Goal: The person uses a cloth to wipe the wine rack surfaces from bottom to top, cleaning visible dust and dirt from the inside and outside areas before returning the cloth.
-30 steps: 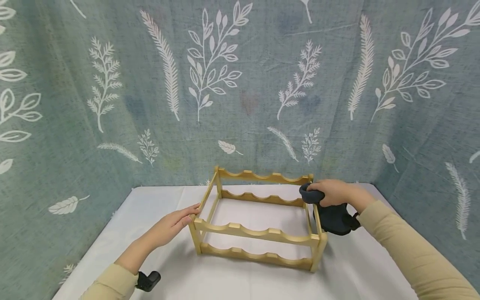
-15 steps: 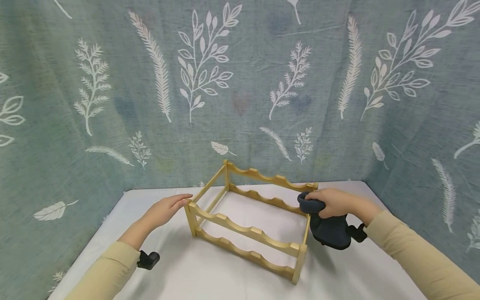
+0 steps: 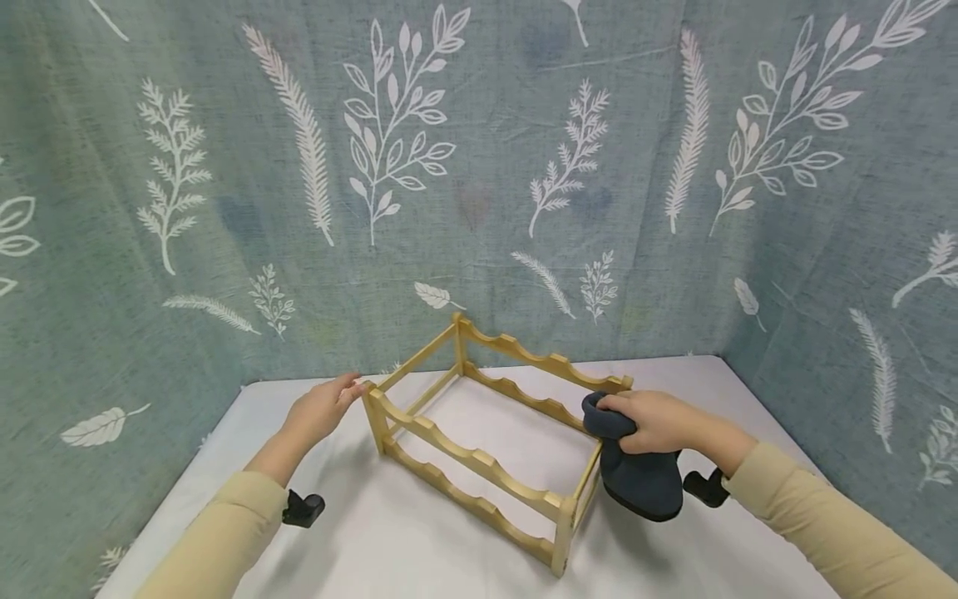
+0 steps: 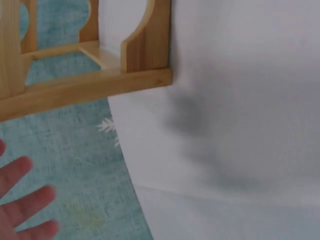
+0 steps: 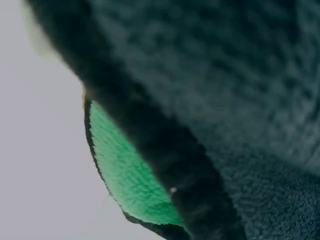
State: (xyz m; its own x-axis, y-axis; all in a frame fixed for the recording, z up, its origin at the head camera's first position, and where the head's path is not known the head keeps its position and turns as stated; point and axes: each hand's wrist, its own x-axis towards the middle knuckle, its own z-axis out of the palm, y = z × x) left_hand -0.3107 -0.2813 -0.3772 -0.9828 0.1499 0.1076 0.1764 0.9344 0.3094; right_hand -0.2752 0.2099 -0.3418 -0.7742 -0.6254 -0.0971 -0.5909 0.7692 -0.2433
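Observation:
A light wooden wine rack (image 3: 479, 457) with scalloped rails stands turned at an angle on the white table. At its left corner is my left hand (image 3: 314, 413), with fingers extended; in the left wrist view the fingers (image 4: 30, 202) are spread beside the rack's wooden end (image 4: 85, 87). Whether the hand touches the rack is unclear. My right hand (image 3: 654, 424) grips the rolled cuff of a dark blue slipper boot (image 3: 644, 482) at the rack's right end. The right wrist view is filled by its dark fuzzy fabric (image 5: 240, 100), with a green plush patch (image 5: 127, 175) behind a black edge.
White cloth covers the table (image 3: 389, 541). A green-blue curtain (image 3: 464, 208) with white leaf prints hangs behind it and on both sides. A small black camera is strapped at each wrist.
The rack has turned clockwise as seen from above, its near right corner swinging left and toward me. My right hand moved slightly nearer with the slipper boot. The view shifted slightly right.

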